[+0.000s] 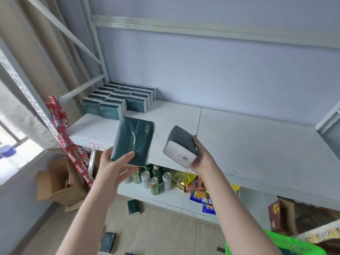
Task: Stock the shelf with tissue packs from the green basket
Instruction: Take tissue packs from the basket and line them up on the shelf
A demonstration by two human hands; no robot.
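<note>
A single wide-angle head camera looks forward and down from close in front of the shelf (239, 144), the person's left hand (114, 166) and right hand (202, 155) raised near the lens, the floor (161, 232) below.

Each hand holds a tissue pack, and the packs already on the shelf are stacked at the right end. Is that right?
Not quite. The head view shows the stacked packs at the left end of the shelf. The left hand and right hand do each hold a pack.
</note>
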